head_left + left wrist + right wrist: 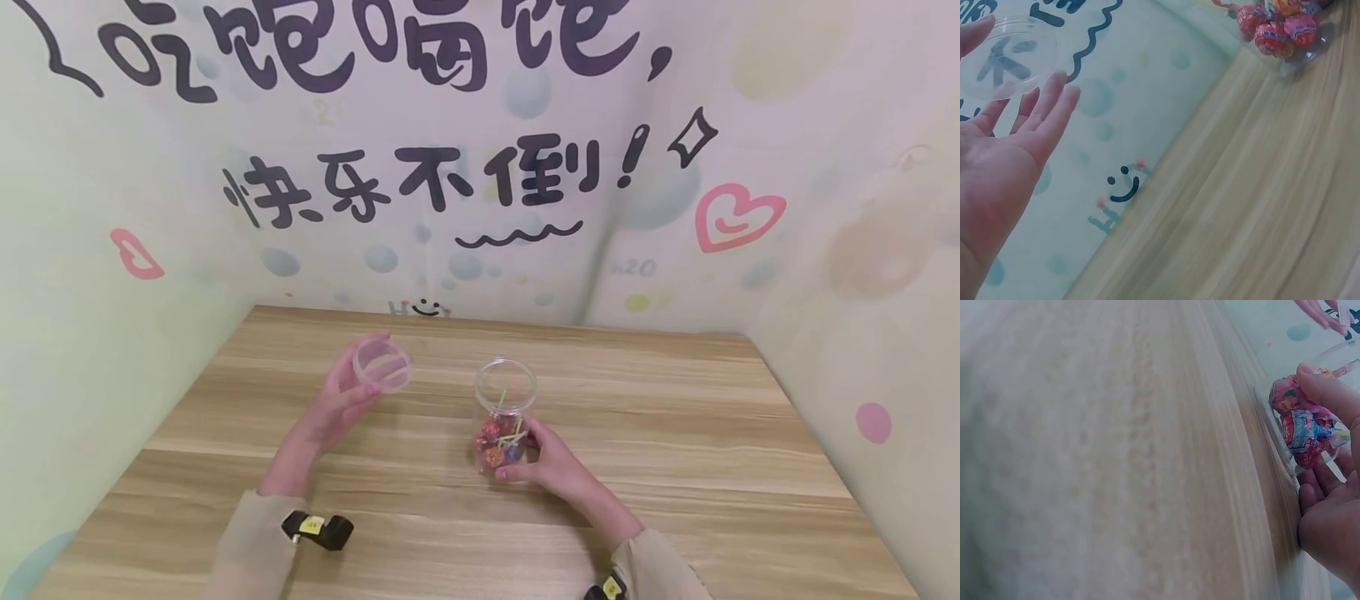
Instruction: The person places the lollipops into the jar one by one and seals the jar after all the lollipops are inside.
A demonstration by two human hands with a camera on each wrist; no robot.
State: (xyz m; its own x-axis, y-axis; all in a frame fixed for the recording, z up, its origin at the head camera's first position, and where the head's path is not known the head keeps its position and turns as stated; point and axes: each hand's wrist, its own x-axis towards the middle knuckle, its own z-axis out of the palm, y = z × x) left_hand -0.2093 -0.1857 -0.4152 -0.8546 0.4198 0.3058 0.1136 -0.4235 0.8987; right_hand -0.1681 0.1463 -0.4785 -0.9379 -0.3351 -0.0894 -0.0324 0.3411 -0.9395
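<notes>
My left hand (343, 398) pinches a clear round lid (383, 367) by its edge, held up off the table to the left of the jar. In the left wrist view the lid (1010, 59) sits between the thumb and the fingers of that hand (1010, 150). A clear plastic jar (506, 387) stands upright on the table with its mouth uncovered. Several wrapped lollipops (492, 455) lie at its bottom, some sticks pointing up. My right hand (551, 462) grips the jar's lower right side, thumb in front. In the right wrist view, lollipops (1302, 428) show through the jar wall beside the thumb.
The jar stands on a wood-grain table (420, 525). Behind it rises a pale wall covering (450, 275) with dark lettering and coloured spots, and more of it closes off both sides. A black wrist strap (318, 529) is on the left sleeve.
</notes>
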